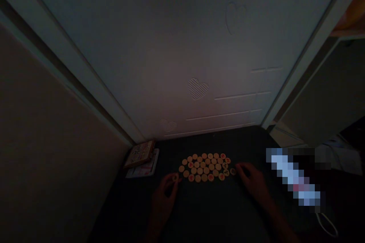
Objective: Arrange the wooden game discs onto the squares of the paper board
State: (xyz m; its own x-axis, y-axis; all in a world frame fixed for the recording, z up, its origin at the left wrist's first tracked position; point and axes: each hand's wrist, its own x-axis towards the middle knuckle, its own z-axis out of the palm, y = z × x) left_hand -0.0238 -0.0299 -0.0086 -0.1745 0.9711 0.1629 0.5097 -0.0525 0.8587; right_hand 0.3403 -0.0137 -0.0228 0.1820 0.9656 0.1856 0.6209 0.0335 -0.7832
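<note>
Dim room, dark tabletop, perhaps cloth

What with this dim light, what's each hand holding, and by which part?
The left hand pinches a round wooden piece by its rim; the right hand, beside another piece, shows no clear hold.

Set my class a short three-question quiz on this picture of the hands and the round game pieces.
1. True or false: the left hand pinches a round wooden piece in its fingers.
2. Which is nearer the stacked printed items in the far corner: the left hand or the right hand?
3. The cluster of pieces forms: A) a straight row, B) a rough oval, C) a tall stack.

Key: 1 true; 2 the left hand; 3 B.
</note>
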